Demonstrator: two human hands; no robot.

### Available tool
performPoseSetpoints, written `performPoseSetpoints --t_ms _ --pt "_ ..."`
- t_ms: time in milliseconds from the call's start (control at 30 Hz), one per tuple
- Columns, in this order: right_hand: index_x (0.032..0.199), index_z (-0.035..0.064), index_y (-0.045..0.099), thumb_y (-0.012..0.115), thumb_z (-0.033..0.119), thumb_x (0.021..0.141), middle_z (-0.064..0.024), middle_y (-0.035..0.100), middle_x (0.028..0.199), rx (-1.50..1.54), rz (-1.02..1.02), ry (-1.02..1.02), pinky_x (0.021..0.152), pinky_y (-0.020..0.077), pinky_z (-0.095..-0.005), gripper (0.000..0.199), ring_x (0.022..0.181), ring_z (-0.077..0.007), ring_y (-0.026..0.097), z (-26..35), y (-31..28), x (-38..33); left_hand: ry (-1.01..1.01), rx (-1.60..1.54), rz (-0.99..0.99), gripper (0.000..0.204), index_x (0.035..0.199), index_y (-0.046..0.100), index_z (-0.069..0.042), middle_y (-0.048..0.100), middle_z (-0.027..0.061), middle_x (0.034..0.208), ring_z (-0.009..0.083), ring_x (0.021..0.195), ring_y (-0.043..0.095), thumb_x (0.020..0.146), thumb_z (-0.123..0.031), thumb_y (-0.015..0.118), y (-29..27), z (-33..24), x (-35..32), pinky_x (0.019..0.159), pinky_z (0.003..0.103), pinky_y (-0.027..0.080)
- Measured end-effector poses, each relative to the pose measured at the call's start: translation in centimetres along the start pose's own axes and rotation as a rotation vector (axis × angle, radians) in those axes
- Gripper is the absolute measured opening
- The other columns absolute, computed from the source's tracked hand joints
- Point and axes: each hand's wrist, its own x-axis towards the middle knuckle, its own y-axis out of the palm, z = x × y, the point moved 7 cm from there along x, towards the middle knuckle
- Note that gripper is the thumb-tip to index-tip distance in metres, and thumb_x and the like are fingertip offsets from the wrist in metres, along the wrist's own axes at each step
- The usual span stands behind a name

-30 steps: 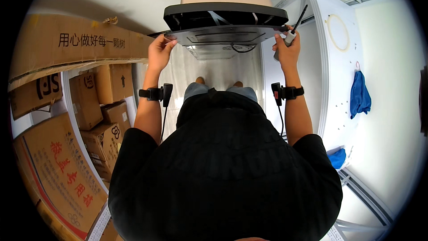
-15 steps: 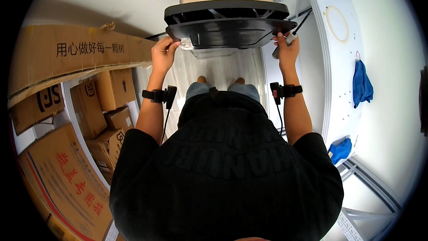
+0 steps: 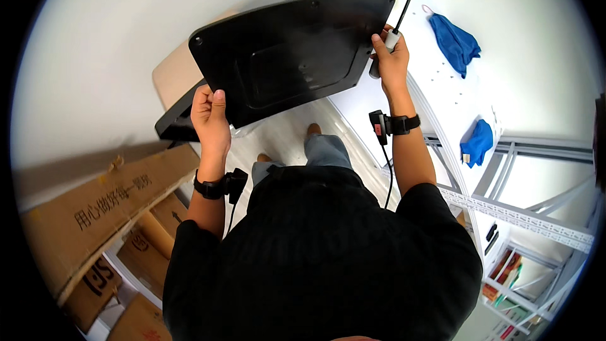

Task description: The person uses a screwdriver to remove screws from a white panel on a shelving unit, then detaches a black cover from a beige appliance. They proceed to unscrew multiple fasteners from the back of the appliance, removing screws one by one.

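A broad black plastic panel (image 3: pixel 297 57) with holes near its corners and a recessed middle hangs tilted before me. My left hand (image 3: pixel 211 120) pinches its lower left edge, thumb towards me. At the right edge my right hand (image 3: pixel 394 69) grips the panel and also holds a screwdriver (image 3: pixel 392 40) with a grey handle, its dark shaft pointing up and away. Behind the panel, partly hidden, stands a beige padded thing (image 3: pixel 173 79) with a black frame (image 3: pixel 180 117). The panel is apart from that frame, at least at the left.
On the right is a white table (image 3: pixel 429 98) with small scattered screws and two blue cloths, one farther (image 3: pixel 453 44), one nearer (image 3: pixel 478 144). A metal rack (image 3: pixel 524 221) stands beyond its near end. Cardboard boxes (image 3: pixel 113 205) fill shelves at lower left.
The panel has come away from the black frame and turned its flat face towards me. My view and body have swung right; the beige thing now appears farther left.
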Motion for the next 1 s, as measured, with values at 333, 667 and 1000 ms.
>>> performPoseSetpoints --t_ms 333,667,1000 --pt "0.115 0.0019 0.058 0.07 0.019 0.082 -0.0091 0.063 0.086 -0.427 -0.022 -0.087 0.068 0.0489 -0.0299 0.039 0.072 -0.0161 0.059 -2.9 -14.1 10.7 -0.109 -0.31 0.034 0.012 0.103 0.053 0.0 0.062 0.006 0.099 0.0107 0.092 0.056 0.095 -0.009 0.054 18.6 2.7 7.8 0.088 0.024 0.043" --pt "0.113 -0.0013 0.058 0.068 0.027 0.08 -0.0222 0.066 0.099 -0.758 0.061 -0.049 0.08 0.0495 -0.0378 0.044 0.091 -0.0355 0.064 -7.2 -22.4 28.0 -0.313 -0.087 0.186 0.052 0.132 0.036 -0.001 0.056 0.0137 0.114 0.0214 0.105 0.057 0.086 -0.001 0.06 36.1 9.8 15.9 0.091 0.031 0.047" --pt "0.113 -0.0009 0.056 0.068 0.024 0.079 -0.0246 0.063 0.106 -0.968 0.222 -0.054 0.085 0.048 -0.0414 0.044 0.1 -0.04 0.06 -12.3 -21.5 33.0 -0.591 0.0 0.117 0.077 0.146 0.018 0.0 0.047 0.0166 0.13 0.0282 0.119 0.049 0.083 -0.009 0.063 38.7 18.2 18.9 0.102 0.038 0.038"
